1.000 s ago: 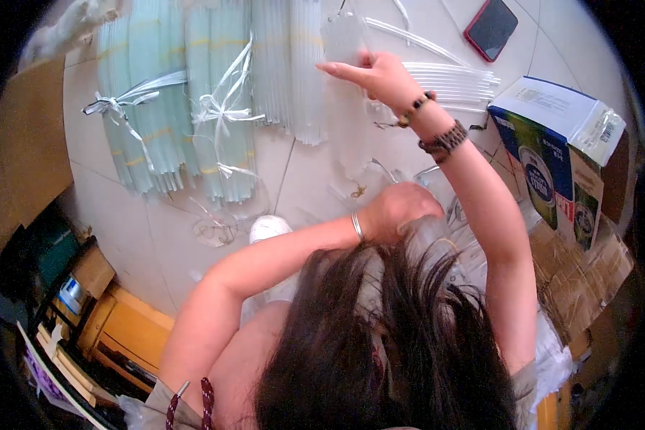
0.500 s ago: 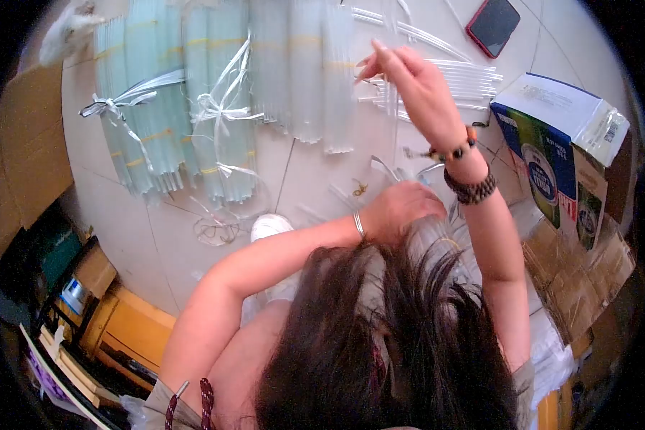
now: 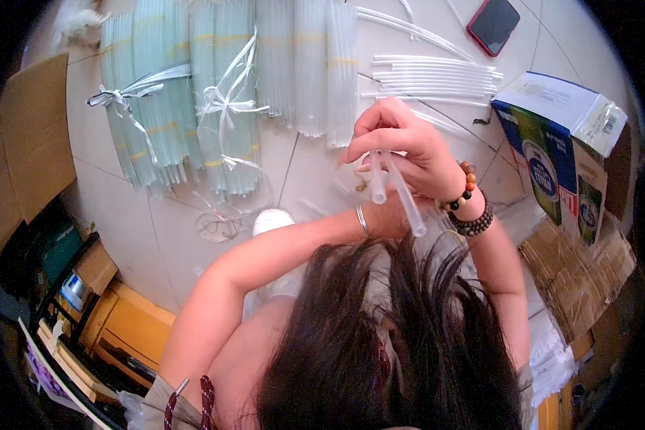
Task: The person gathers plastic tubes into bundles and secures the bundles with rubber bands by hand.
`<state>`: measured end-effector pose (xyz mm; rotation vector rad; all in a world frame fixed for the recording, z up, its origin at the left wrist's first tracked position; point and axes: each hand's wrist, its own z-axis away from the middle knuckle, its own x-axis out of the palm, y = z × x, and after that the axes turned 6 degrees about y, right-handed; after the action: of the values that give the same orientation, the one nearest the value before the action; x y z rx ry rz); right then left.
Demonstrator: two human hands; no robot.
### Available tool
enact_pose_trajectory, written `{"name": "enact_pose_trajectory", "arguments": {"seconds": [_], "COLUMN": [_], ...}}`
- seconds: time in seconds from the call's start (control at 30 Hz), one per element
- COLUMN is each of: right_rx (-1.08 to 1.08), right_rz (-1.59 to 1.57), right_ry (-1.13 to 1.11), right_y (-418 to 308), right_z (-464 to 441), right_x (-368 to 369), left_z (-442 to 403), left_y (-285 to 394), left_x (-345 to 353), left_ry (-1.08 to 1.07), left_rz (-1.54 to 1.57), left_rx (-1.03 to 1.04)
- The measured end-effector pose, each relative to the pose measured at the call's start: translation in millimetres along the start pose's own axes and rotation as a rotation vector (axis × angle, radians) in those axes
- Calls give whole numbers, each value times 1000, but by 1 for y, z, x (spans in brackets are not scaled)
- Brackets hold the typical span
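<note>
Open floor [image 3: 283,166] between bundles [image 3: 226,136] and shoe [image 3: 271,221]

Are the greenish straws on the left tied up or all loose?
Tied up. White ribbon is knotted around the greenish straws, and yellow bands go across them too.

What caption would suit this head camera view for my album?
Right hand holding clear tubes over a tiled floor, near bundles tied with white string.

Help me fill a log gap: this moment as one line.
right hand: grip on clear tubes | left hand: partly hidden | tied bundles: on floor | phone: on floor
</note>
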<state>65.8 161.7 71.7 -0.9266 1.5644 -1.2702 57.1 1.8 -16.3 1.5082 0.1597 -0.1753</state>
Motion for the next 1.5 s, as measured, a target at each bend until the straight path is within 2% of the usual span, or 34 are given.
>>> {"name": "enact_pose_trajectory", "arguments": {"seconds": [0.03, 0.13, 0.23, 0.3, 0.33, 0.4, 0.47, 0.6, 0.63, 0.73, 0.83, 0.93, 0.97, 1.07, 1.13, 1.2, 1.3, 1.43, 1.5], "right_rx": [-9, -47, -106, -143, 65, 224, 282, 601, 642, 803, 835, 1038, 1033, 576, 509, 378, 115, 106, 74], "right_rz": [4, 25, 104, 204, 130, -53, -66, -90, -13, -9, 177, -80, -30, 627, 798, 809, 961, 1226, 1261], "right_ry": [3, 17, 75, 169, 347, 586, 725, 810, 882, 910, 822, 875, 855, 606, 612, 620, 530, 388, 343], "right_y": [-2, -7, -12, -11, -24, -41, -42, -52, -44, -21, -8, -7, -3, 36, 40, 55, 88, 110, 115], "right_z": [1, 2, 6, 18, 27, 44, 76, 153, 171, 229, 273, 281, 277, 256, 205, 161, 111, 79, 77], "right_x": [0, -2, -12, -28, -32, -53, -72, -82, -69, -28, 14, 18, 10, -30, -53, -72, -90, -78, -74], "left_z": [1, 2, -4, -5, -9, -11, -12, -15, -15, -13, -19, -18, -19, -16, -16, -14, -17, -17, -18], "left_y": [-2, 2, -6, -13, -11, 3, 12, -2, -2, 3, -2, 6, 8, 8, 4, 9, 16, 20, 20], "left_x": [4, 2, 18, 15, 8, -6, -12, -3, -4, -3, -5, -7, -8, -7, -4, -1, -2, -2, -3], "left_ry": [48, 83, 261, 185, 149, 221, 217, 232, 213, 183, 171, 193, 187, 186, 210, 234, 256, 266, 277], "left_rz": [123, 227, 330, 249, 210, -24, -4, 16, 34, 111, 167, 22, 35, 80, 118, 62, 40, -12, -34], "left_rx": [-24, -49, 82, 151, 188, 381, 410, 414, 401, 345, 330, 326, 307, 272, 283, 274, 295, 286, 322]}}
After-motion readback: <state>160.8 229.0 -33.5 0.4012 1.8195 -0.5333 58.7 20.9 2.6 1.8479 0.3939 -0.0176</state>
